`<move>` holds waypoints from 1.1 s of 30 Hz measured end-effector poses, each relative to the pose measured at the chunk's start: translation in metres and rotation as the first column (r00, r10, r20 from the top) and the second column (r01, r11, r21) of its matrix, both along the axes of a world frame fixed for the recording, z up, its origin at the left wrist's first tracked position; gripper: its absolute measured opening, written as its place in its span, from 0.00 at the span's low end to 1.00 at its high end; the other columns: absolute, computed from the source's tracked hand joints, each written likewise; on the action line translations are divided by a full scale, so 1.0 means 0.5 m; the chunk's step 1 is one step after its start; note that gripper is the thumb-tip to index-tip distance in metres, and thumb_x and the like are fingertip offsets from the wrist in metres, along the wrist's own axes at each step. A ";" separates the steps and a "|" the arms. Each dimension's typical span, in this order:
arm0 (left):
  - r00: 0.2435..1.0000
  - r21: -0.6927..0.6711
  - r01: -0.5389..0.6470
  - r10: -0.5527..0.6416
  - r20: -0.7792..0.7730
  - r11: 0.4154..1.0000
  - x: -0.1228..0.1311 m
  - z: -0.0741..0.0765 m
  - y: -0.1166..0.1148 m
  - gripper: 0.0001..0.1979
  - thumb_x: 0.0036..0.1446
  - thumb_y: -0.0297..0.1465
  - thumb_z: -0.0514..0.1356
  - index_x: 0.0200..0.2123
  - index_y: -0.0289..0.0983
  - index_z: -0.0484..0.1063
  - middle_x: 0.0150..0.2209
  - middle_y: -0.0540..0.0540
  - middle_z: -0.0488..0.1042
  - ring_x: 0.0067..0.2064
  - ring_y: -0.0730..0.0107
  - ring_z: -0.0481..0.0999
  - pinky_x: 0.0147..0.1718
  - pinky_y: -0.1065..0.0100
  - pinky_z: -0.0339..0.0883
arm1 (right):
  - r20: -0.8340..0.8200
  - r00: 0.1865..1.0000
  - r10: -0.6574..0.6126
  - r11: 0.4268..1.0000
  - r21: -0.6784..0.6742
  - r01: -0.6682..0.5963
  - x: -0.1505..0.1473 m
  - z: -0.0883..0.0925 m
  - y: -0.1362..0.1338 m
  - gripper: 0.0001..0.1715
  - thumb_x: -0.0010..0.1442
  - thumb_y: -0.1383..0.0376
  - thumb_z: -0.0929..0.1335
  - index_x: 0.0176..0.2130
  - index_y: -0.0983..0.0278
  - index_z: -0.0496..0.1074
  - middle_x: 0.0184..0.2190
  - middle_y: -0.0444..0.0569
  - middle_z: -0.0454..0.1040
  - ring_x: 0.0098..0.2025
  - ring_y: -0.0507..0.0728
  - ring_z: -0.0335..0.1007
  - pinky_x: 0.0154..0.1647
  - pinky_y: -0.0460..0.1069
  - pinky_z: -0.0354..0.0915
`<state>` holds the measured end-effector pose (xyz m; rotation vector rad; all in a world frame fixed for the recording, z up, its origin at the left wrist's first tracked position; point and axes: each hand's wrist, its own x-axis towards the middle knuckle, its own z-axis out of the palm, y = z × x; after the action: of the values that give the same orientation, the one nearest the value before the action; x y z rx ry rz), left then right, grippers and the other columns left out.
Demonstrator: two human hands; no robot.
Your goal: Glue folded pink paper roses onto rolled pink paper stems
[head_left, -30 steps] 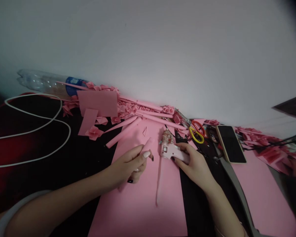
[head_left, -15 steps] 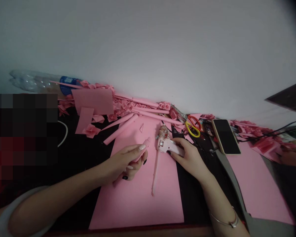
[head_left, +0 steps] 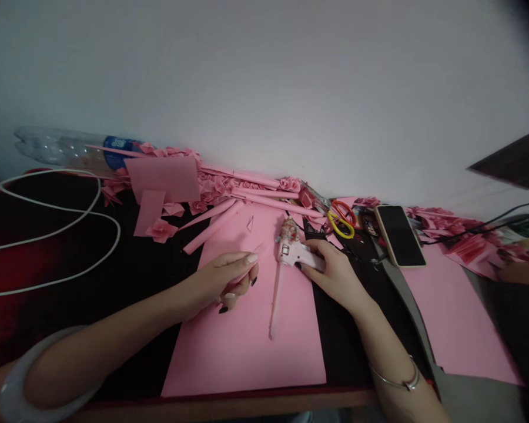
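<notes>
My left hand (head_left: 229,275) pinches pink paper (head_left: 258,250) between near and far edges of table (head_left: 147,282) | my right hand (head_left: 337,271) grips glue gun (head_left: 292,252), glue stick (head_left: 274,299) inserted | bottle (head_left: 55,147) along far edge, contents indistinct

One white glue gun (head_left: 291,254) at centre, two large flat pink paper sheets (head_left: 255,358) at centre and right, one clear blue-labelled plastic bottle (head_left: 62,147) at upper left, one black-screened phone (head_left: 400,236) at right, one white cable (head_left: 119,232) at left, folded pink paper flowers (head_left: 162,231) heaped past counting
</notes>
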<state>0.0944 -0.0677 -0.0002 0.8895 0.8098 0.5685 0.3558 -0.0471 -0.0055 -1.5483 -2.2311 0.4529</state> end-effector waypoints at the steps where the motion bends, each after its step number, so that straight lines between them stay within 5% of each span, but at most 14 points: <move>1: 1.000 0.025 0.009 -0.009 -0.019 1.000 -0.001 0.001 0.001 0.17 0.63 0.43 0.50 0.28 0.37 0.62 0.13 0.59 0.57 0.13 0.83 0.48 0.11 0.79 0.47 | 0.000 1.000 -0.001 1.000 0.000 0.001 -0.001 0.001 0.000 0.21 0.54 0.66 0.69 0.49 0.64 0.68 0.45 0.53 0.74 0.45 0.60 0.71 0.46 0.54 0.66; 6: 0.999 0.044 0.051 -0.051 -0.016 0.998 -0.003 0.004 0.005 0.15 0.63 0.43 0.49 0.30 0.39 0.58 0.22 0.53 0.72 0.11 0.85 0.52 0.11 0.77 0.49 | -0.002 1.000 0.001 1.000 0.001 -0.001 -0.001 0.001 0.000 0.21 0.54 0.66 0.69 0.48 0.64 0.68 0.44 0.52 0.74 0.44 0.60 0.71 0.45 0.54 0.66; 10: 0.997 -0.022 -0.045 0.047 0.058 0.999 -0.001 -0.005 0.010 0.12 0.59 0.38 0.56 0.29 0.37 0.59 0.25 0.55 0.64 0.18 0.83 0.60 0.18 0.75 0.62 | -0.003 1.000 0.002 1.000 0.007 -0.002 0.001 -0.003 0.002 0.21 0.53 0.66 0.70 0.48 0.66 0.68 0.44 0.53 0.74 0.44 0.59 0.70 0.45 0.53 0.66; 18: 0.995 -0.029 -0.086 0.088 0.056 0.996 0.000 -0.012 0.014 0.12 0.56 0.37 0.58 0.27 0.37 0.60 0.24 0.55 0.58 0.23 0.78 0.58 0.26 0.72 0.64 | -0.014 1.000 -0.007 1.000 -0.011 0.007 -0.002 -0.004 0.003 0.23 0.53 0.65 0.71 0.49 0.64 0.67 0.44 0.52 0.73 0.44 0.60 0.70 0.46 0.54 0.66; 24: 0.983 0.239 -0.108 0.140 -0.122 0.965 -0.008 -0.015 0.022 0.13 0.57 0.38 0.56 0.25 0.37 0.62 0.24 0.54 0.61 0.27 0.75 0.60 0.29 0.71 0.57 | -0.022 1.000 0.002 1.000 -0.006 -0.002 -0.001 -0.010 0.004 0.21 0.55 0.64 0.70 0.48 0.65 0.67 0.44 0.54 0.73 0.45 0.61 0.69 0.46 0.55 0.66; 28: 0.923 0.523 -0.045 0.235 -0.304 0.851 -0.018 -0.021 0.040 0.15 0.58 0.40 0.54 0.23 0.37 0.63 0.24 0.54 0.59 0.29 0.73 0.60 0.29 0.70 0.54 | -0.063 0.998 -0.011 0.999 0.049 0.014 0.005 -0.006 0.004 0.20 0.55 0.64 0.70 0.48 0.64 0.67 0.43 0.53 0.73 0.43 0.60 0.70 0.44 0.55 0.66; 33: 0.856 0.653 0.035 0.315 -0.411 0.756 -0.021 -0.036 0.051 0.11 0.57 0.37 0.54 0.30 0.36 0.69 0.29 0.51 0.68 0.32 0.69 0.68 0.32 0.68 0.61 | -0.179 0.981 -0.080 0.973 0.198 0.115 0.005 0.001 0.001 0.19 0.55 0.63 0.69 0.48 0.62 0.67 0.42 0.52 0.73 0.42 0.60 0.70 0.43 0.54 0.66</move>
<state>0.0837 -0.0424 -0.0184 1.6760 1.1939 0.7917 0.3583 -0.0465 -0.0052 -1.4467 -1.9937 0.3002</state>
